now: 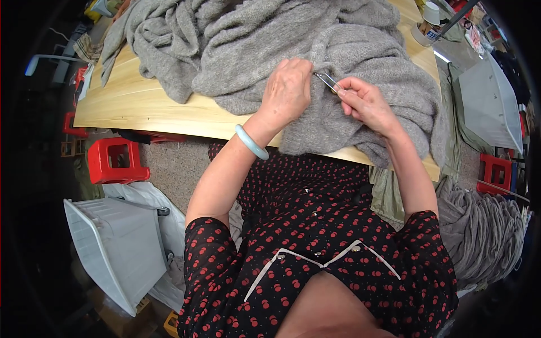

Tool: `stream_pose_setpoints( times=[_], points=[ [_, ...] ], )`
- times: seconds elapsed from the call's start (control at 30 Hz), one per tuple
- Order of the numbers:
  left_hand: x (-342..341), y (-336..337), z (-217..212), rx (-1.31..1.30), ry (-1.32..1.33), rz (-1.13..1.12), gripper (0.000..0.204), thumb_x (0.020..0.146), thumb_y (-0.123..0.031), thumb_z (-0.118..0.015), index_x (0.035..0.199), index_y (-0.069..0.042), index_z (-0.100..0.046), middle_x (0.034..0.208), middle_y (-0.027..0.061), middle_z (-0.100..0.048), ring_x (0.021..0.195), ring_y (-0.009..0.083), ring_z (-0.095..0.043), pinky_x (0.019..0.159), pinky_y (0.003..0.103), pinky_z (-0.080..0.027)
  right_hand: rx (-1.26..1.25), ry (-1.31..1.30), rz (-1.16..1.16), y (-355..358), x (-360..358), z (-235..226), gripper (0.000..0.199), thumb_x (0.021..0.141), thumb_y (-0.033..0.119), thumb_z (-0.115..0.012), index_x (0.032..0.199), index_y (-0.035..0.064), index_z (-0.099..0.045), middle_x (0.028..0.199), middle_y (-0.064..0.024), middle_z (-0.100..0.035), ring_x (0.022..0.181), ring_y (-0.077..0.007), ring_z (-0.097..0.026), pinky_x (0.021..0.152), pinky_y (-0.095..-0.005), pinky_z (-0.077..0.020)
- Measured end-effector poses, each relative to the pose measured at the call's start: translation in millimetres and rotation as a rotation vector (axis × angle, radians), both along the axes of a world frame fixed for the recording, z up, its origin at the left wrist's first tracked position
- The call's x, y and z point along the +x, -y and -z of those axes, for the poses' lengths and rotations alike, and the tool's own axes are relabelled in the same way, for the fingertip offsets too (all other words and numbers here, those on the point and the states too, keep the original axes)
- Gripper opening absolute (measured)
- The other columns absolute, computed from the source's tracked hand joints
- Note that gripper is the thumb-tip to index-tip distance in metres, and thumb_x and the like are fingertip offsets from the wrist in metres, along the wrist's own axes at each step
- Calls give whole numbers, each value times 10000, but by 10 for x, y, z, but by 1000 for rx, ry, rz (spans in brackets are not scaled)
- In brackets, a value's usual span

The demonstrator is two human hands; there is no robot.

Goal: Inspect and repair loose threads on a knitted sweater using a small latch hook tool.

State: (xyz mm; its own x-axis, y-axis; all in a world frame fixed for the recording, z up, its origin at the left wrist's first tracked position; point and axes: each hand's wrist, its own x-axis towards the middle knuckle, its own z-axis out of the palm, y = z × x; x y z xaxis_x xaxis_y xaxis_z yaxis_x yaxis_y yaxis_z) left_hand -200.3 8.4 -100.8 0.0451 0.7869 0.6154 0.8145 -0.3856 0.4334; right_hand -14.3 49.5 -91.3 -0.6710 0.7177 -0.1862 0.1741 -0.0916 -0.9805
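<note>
A heap of fluffy grey knitted fabric (242,53) lies in folds over the table. My left hand (287,87), a pale bangle (251,142) on its wrist, pinches a bit of this knit near a raised seam; its fingertips are partly hidden behind the hand. Between the thumb and fingers of my right hand (367,106) is a small metal tool with two thin prongs (328,81), tweezers or thread snips, I cannot tell which. Its tip points at the knit right beside my left fingertips.
The pale wooden table (158,115) has its near edge before me. Red stools (115,160) and a tilted white bin (115,242) stand at left. Another pale bin (489,104) and a grey fabric pile (479,234) are at right. A cup (431,14) sits by the table's far right.
</note>
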Motion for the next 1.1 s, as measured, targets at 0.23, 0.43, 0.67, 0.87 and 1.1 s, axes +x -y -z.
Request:
stream_pose_setpoints(
  times=[0.23, 0.43, 0.67, 0.87, 1.1],
  points=[
    [54, 30, -52, 32, 3, 32, 24, 745, 8, -507, 732, -9, -517, 705, 144, -521, 695, 312, -500, 627, 395, -417, -396, -33, -190, -189, 171, -114, 137, 882, 158, -479, 957, 49, -512, 577, 49, -444, 385, 11, -279, 322, -138, -198],
    [68, -19, -96, 57, -20, 38, 32, 742, 14, -506, 754, -2, -531, 723, 149, -532, 695, 318, -504, 635, 393, -422, -875, -547, -240, -127, 120, 322, 123, 907, 133, -435, 978, 39, -471, 558, 27, -387, 339, 10, -237, 273, -136, -188],
    [-30, -23, 40, -83, 161, 47, 76, 760, -2, -502, 812, 22, -551, 781, 176, -563, 752, 355, -533, 674, 411, -425, -308, -46, -179, -156, 46, -65, 138, 882, 184, -501, 945, 61, -499, 550, 46, -430, 380, 21, -275, 318, -129, -187],
    [28, -2, 96, -124, 330, 51, 90, 759, -17, -527, 828, 19, -572, 754, 159, -571, 739, 337, -545, 669, 398, -428, -495, -126, -240, -230, 154, 62, 144, 882, 164, -476, 960, 49, -509, 589, 29, -477, 388, 2, -321, 322, -148, -235],
    [42, -15, 185, -16, 349, 0, 95, 755, -10, -527, 831, 21, -576, 751, 151, -572, 732, 320, -555, 660, 381, -436, -590, -191, -121, -127, 6, 92, 144, 887, 148, -485, 940, 23, -535, 662, 6, -527, 463, -19, -434, 394, -132, -348]
  ],
)
